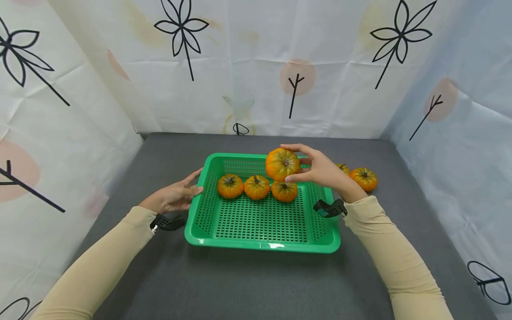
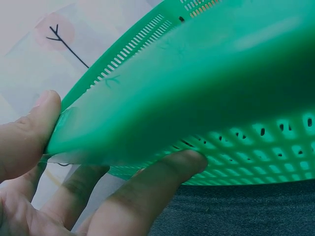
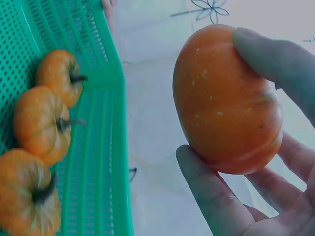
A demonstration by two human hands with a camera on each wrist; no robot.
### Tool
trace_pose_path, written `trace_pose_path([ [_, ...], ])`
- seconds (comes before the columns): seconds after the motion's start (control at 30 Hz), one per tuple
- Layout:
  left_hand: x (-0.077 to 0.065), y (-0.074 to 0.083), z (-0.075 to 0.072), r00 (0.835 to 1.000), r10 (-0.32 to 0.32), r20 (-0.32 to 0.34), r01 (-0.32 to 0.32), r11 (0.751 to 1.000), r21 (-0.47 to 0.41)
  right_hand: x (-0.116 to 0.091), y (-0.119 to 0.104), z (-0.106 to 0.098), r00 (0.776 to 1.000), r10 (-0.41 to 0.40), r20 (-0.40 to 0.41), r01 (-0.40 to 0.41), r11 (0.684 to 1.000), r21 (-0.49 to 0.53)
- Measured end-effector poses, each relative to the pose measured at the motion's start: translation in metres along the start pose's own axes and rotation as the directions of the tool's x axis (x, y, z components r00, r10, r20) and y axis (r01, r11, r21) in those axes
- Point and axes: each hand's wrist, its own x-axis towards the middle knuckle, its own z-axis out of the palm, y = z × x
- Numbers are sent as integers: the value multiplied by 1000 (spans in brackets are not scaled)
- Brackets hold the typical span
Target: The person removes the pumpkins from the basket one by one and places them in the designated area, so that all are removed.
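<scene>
A green perforated plastic basket (image 1: 262, 246) stands on the grey table with three small orange pumpkins (image 1: 257, 187) in a row inside it. My left hand (image 1: 176, 195) grips the basket's left rim; in the left wrist view the thumb (image 2: 34, 128) lies on the rim and the fingers reach beneath it against the perforated wall. Above the basket's back right part, my right hand (image 1: 320, 169) holds another pumpkin (image 1: 282, 164) between thumb and fingers. The right wrist view shows this pumpkin (image 3: 226, 103) from the side, apart from the basket wall.
Right of the basket, behind my right wrist, two more pumpkins (image 1: 364, 178) lie on the grey table (image 1: 240, 284); one is partly hidden. Patterned cloth walls (image 1: 248, 66) enclose the table at the back and both sides.
</scene>
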Motion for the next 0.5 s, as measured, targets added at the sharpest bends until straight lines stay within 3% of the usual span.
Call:
trace_pose_path([
  [0.17,1,0,1,1000,-2,-9,2,1000,7,-16,8,-15,996,17,-85,-15,1000,19],
  [0.5,2,-1,0,1000,-4,-8,4,1000,-6,-48,16,-42,967,81,-240,-91,995,-30],
])
